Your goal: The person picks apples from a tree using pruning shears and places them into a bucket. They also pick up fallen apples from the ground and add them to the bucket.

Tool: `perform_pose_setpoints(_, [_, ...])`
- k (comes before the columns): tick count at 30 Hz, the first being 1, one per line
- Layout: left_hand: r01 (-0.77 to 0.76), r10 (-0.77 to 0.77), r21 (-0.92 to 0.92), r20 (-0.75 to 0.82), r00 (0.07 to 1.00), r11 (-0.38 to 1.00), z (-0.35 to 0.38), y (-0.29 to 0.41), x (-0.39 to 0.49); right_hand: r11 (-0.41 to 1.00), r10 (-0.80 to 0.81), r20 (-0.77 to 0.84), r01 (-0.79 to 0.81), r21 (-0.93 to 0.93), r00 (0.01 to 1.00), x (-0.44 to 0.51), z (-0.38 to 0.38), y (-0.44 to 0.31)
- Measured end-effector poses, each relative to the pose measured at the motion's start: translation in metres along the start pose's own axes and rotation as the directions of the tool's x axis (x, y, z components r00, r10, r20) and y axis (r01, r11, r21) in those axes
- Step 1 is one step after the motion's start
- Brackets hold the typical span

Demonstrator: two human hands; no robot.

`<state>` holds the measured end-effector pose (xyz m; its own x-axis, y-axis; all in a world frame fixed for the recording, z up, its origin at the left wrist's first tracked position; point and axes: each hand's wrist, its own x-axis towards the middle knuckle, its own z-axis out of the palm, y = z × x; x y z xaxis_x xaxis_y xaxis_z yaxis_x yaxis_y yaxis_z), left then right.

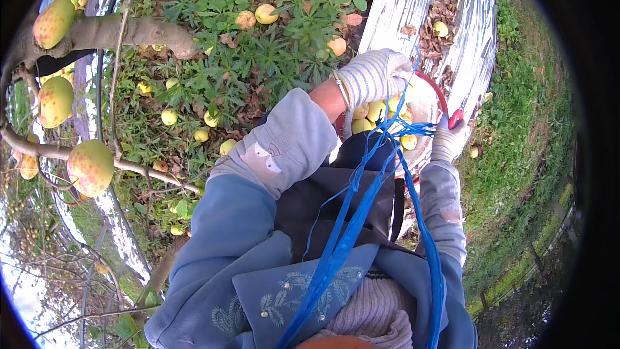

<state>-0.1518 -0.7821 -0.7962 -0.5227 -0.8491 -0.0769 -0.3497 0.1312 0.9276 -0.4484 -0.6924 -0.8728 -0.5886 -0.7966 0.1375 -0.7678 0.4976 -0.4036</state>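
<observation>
Blue plastic strands (356, 218) hang down over my front and gather in a frayed tuft above a basket of apples. My left hand (373, 77), in a striped knit glove, has its fingers curled at a thin strand over the basket's far side. Lower right, my gloved right hand (448, 140) grips the end of the tuft. A red looped piece (455, 118), perhaps a tool handle, shows at the right fingers; the rest of it is hidden. Below the hands stands the pale basket (421, 155) with a red rim, holding several yellow-green apples (377, 111).
Apple branches (140, 34) bearing apples (91, 167) reach in from the left, beside a dark hose or cable (100, 82). Fallen apples (266, 13) lie among weeds. Silver reflective film (397, 5) with dry leaves runs past the basket; grass (523, 155) borders it on the right.
</observation>
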Motion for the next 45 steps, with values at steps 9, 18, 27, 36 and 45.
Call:
perform_pose_setpoints(9, [-0.179,0.115,-0.285,-0.228,0.967,0.942,-0.028,-0.008,-0.065,0.974,0.035,0.169,-0.071,0.213,0.985,-0.009,-0.001,0.018])
perform_pose_setpoints(18, [0.311,-0.332,-0.152,-0.648,0.686,0.938,-0.112,-0.167,-0.272,0.954,-0.052,0.090,0.023,0.298,0.995,-0.026,-0.016,0.029])
perform_pose_setpoints(27, [0.346,-0.362,-0.144,-0.582,0.728,0.927,-0.073,-0.226,-0.207,0.930,-0.132,0.168,0.063,0.362,0.977,-0.024,-0.029,0.048])
perform_pose_setpoints(36, [-0.213,-0.051,0.850,0.270,0.962,0.483,0.024,-0.197,0.015,0.150,-0.388,0.397,-0.368,0.918,0.832,-0.086,-0.125,-0.046])
perform_pose_setpoints(45, [-0.046,-0.232,0.973,0.100,0.968,0.227,0.051,-0.243,0.049,0.475,-0.735,0.633,-0.850,0.227,-0.242,-0.172,-0.058,-0.073])
